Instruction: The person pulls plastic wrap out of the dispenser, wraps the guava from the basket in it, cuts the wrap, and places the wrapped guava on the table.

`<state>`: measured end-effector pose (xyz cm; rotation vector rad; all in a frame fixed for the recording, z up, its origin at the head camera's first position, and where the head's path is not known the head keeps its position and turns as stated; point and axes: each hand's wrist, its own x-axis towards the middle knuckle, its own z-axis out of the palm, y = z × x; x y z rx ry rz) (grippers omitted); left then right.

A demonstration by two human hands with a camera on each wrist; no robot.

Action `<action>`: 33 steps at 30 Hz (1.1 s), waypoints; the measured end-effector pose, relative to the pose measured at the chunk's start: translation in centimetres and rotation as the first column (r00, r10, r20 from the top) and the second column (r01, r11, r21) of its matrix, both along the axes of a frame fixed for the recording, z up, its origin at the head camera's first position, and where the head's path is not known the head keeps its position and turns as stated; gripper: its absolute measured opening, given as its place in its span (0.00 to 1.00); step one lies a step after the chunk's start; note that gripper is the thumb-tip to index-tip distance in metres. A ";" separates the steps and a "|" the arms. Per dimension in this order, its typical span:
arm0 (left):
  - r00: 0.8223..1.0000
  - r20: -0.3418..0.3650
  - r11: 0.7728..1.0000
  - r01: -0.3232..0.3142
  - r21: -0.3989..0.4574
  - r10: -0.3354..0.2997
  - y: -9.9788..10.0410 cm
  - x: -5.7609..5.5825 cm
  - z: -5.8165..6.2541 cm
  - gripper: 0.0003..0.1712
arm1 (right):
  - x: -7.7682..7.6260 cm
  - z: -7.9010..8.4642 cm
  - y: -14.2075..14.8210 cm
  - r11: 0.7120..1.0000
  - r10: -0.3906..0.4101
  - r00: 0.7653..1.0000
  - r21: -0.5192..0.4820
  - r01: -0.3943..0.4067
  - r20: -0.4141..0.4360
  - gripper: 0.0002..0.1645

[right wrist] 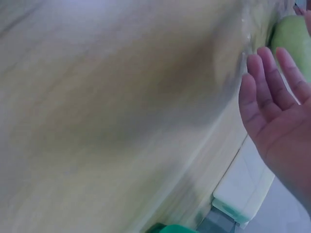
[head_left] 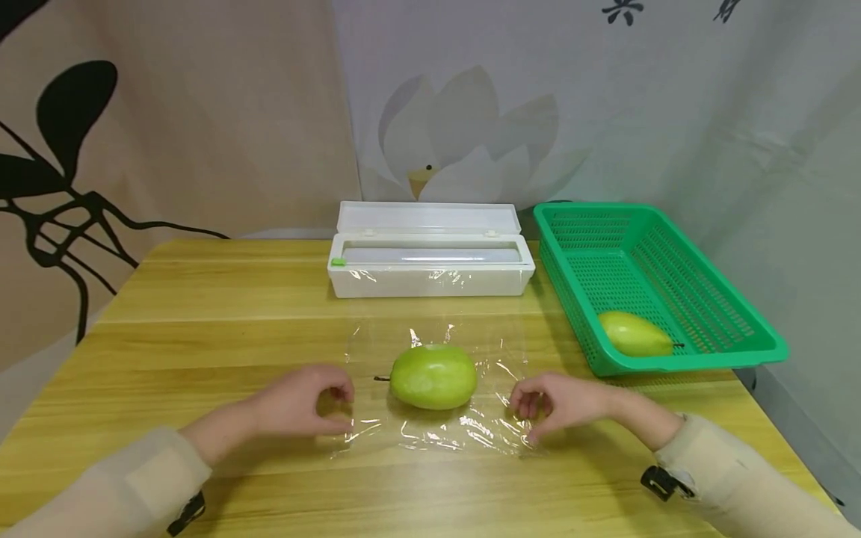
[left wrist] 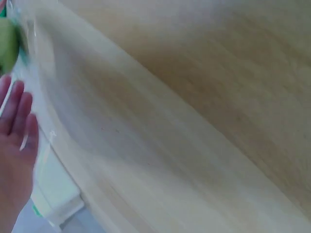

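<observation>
A green oval fruit [head_left: 433, 377] with a thin dark stem lies on a sheet of clear cling film [head_left: 464, 433] on the wooden table. My left hand [head_left: 306, 400] is at the film's left edge, fingers loosely bent, with a gap between thumb and fingers. On the right edge, my right hand [head_left: 561, 403] has its fingers relaxed and slightly bent, apart from the fruit. Both wrist views show the left palm [left wrist: 17, 160] and the right palm [right wrist: 282, 121] with nothing gripped. Whether the fingertips touch the film is hard to tell.
Behind the fruit stands a white cling film dispenser [head_left: 430, 282], lid raised, a roll inside. A green plastic basket [head_left: 679, 364] sits at the back right, holding another green fruit [head_left: 632, 334]. A printed cloth [head_left: 269, 112] hangs behind the wooden table [head_left: 202, 314].
</observation>
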<state>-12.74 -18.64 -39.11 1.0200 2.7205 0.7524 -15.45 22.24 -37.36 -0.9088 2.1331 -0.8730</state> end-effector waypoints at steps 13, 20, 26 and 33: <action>0.979 0.002 0.965 0.200 -0.170 -0.202 0.6 1.2 -0.1 0.17 | 1.6 -0.7 0.2 0.980 0.158 0.936 0.162 -0.111 -0.315 0.18; 0.963 0.146 0.959 0.246 -0.140 -0.226 0.6 0.6 1.1 0.08 | 1.9 -0.7 0.1 0.977 0.198 0.881 0.155 -0.144 -0.429 0.08; 0.955 0.239 0.963 0.218 -0.157 -0.177 0.5 0.7 2.2 0.08 | 1.7 0.4 0.3 0.984 0.167 0.921 0.116 -0.134 -0.353 0.07; 0.946 0.268 0.959 0.230 -0.165 -0.181 0.3 0.7 3.5 0.06 | 1.5 1.7 0.5 0.988 0.128 0.952 0.119 -0.097 -0.279 0.06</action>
